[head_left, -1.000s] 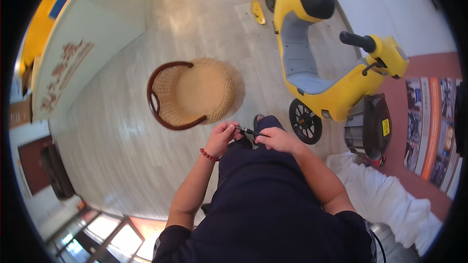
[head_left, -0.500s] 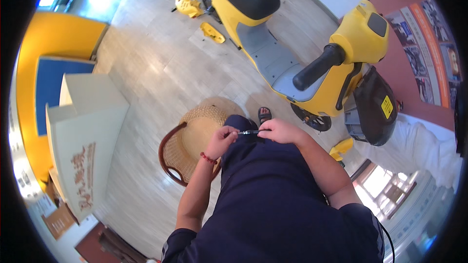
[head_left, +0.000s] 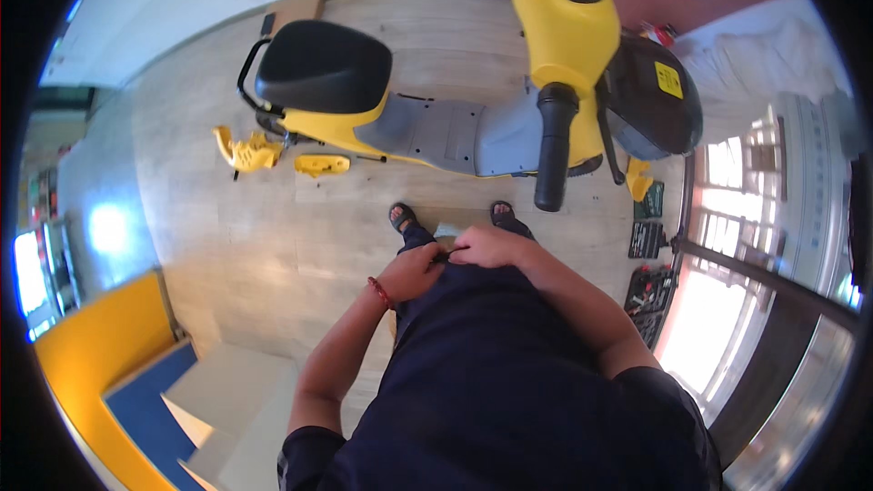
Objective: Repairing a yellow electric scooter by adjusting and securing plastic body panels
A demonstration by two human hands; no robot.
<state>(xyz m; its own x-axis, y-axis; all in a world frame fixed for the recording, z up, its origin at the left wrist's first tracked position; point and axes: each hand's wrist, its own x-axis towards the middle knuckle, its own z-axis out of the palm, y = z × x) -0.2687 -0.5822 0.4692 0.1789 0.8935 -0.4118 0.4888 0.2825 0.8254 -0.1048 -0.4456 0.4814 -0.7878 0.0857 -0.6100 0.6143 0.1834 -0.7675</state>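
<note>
My left hand point(head_left: 416, 270), with a red bead bracelet point(head_left: 379, 292) on its wrist, is closed in front of my body. Close against its fingertips, my right hand point(head_left: 486, 246) is closed as well. Between them runs a slim, dark rod-like tool point(head_left: 444, 257), mostly covered by the fingers, its exact kind too small to make out. Beyond my hands stands a yellow electric scooter point(head_left: 570, 27) with a black seat point(head_left: 325, 66), a grey footboard point(head_left: 441, 135) and a black handlebar grip point(head_left: 554, 145), apart from both hands.
Loose yellow panels point(head_left: 247, 152) and a flat yellow cover point(head_left: 322, 165) lie on the floor near the scooter's rear. Tool cases point(head_left: 650, 295) lie open on the right by the glass door. White and yellow furniture point(head_left: 232, 386) stands at lower left. My feet are in dark sandals point(head_left: 402, 215).
My view has turned to the right, so the scooter now lies across the front. The wicker chair has mostly left view. My hands have drawn closer together, hiding more of the rod.
</note>
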